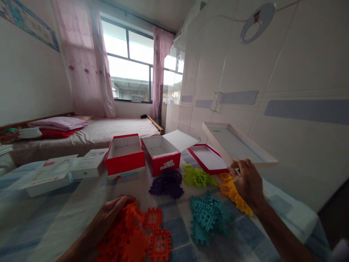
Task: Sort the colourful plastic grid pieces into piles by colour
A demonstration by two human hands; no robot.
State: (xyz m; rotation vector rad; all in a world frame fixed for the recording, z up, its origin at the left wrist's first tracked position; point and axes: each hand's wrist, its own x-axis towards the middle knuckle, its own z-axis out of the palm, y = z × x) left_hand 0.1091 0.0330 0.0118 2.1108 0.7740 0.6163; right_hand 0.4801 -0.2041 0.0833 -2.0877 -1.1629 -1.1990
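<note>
While the left hand (116, 210) curls over near-left orange pieces (136, 242) and the right hand (248, 183) meets the pale lid (242, 145), both grips unclear, teal (207, 216), yellow (236, 193), green (199, 176) and purple heaps (167, 183) sit apart, presumably keeping colours separate, with open boxes (125, 163) farther across the desk (65, 209).

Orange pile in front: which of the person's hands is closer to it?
The left. The left hand is right at the orange pile, along its left side; the right hand is farther off, beside the yellow pieces.

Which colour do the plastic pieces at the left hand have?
The pieces are reddish orange, seen best in head view.
</note>
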